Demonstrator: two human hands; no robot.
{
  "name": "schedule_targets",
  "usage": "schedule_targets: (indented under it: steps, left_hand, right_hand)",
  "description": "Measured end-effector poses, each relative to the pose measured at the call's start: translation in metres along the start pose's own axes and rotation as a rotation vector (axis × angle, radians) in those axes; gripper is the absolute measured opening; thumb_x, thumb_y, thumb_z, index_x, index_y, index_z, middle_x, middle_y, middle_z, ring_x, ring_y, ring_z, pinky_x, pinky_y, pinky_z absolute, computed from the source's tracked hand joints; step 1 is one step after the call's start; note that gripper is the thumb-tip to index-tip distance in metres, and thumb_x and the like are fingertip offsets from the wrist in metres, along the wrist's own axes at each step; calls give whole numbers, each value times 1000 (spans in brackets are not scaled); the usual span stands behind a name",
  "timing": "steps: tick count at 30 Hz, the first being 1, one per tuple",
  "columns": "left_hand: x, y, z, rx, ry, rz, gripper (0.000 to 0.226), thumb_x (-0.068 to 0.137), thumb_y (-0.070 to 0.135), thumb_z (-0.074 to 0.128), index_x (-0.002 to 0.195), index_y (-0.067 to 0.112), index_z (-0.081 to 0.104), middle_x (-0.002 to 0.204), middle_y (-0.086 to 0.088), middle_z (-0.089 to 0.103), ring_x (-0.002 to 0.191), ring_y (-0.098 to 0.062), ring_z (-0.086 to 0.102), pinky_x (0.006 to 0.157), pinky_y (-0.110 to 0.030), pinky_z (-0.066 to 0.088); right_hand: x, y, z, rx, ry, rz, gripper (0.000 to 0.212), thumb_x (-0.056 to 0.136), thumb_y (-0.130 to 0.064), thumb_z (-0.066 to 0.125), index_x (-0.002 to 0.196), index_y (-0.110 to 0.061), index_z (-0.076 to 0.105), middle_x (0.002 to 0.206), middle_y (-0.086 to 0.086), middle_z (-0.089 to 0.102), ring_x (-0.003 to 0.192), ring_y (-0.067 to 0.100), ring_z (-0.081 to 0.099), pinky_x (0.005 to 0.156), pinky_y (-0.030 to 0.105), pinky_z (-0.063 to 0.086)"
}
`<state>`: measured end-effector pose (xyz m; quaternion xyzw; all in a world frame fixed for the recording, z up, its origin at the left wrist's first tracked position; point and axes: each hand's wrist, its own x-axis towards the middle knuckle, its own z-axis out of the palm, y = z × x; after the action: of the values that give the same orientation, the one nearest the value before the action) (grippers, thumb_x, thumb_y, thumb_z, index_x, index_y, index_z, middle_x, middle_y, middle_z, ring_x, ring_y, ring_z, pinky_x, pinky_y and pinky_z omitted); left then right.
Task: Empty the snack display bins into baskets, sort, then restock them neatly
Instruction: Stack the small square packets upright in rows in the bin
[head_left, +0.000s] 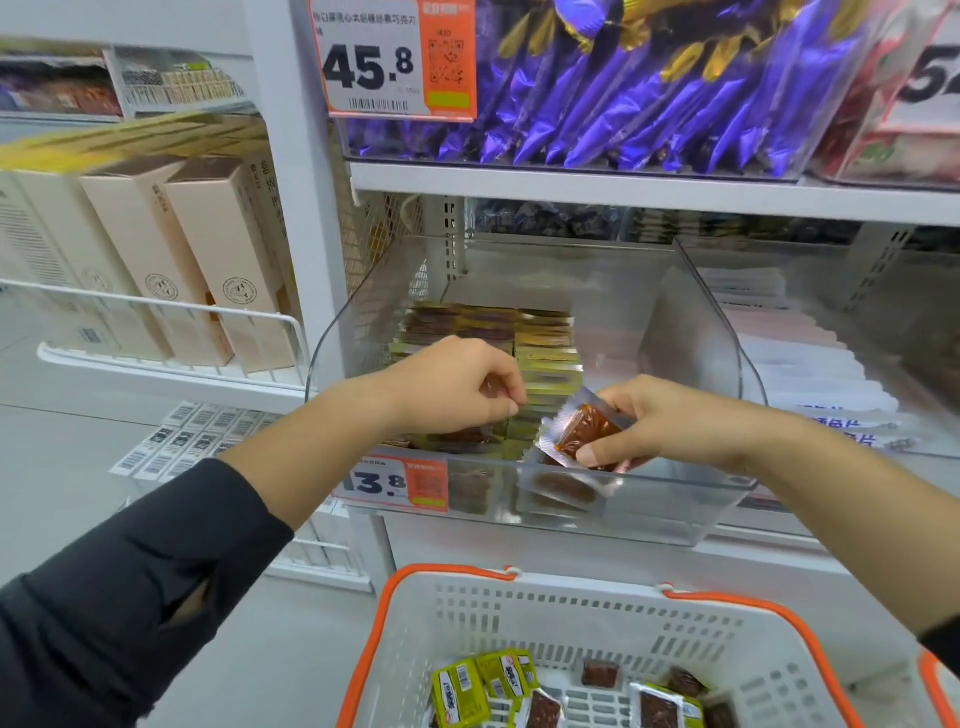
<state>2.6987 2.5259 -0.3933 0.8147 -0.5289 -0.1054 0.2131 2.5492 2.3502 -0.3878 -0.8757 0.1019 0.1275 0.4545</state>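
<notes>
Head view, centre of frame: clear bin (613, 519) on a white shelf (623, 189), holding neat rows of packets (540, 353) stacked along its left half, right half bare. Left hand (457, 387) just left of centre, over the rows, fingers curled down and pinching at a packet edge in the stack; exact hold partly hidden under the knuckles. Right hand (660, 421) just right of centre, pinching a silver pack (579, 428) with a red-brown window between thumb and fingers, tilted, held above the bin's front wall. Another such pack lying inside the bin behind the front wall, below the held one. Orange price tag (395, 483) reading 13.8 on the bin's front, lower left of it. Bottom centre: white basket (571, 618) with orange rim, below the bin, holding loose yellow-green sachets (462, 691) and small brown packs scattered on its floor. Top centre: second bin full of purple wrappers (649, 104), with a tag (400, 57) reading 45.8 at its left. Left of frame: beige boxes (208, 260) leaning in a white wire rack. Right of frame: neighbouring bin with pale flat packs (810, 364) in rows. Lower left: dark sleeve (130, 597) on the left forearm, pushed up from the wrist.
</notes>
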Motion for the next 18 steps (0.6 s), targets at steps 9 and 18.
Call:
schedule_targets:
  steps: [9,18]
  left_hand:
    - [2,18,7,-120,-262,-11,20,88,35,68,100,21,76,92,13,72,81,2,63,74,-14,48]
    - [17,39,13,108,-359,56,16,82,31,76,87,17,74,75,10,67,77,-10,65,75,-30,54]
  right_hand:
    - [-22,-18,-17,-3,306,-54,10,85,-7,69,94,-12,67,83,7,70,66,10,64,57,18,53]
    - [-46,-11,-21,-232,471,-65,17,84,-23,70,101,-24,67,89,-4,70,83,13,65,80,40,55]
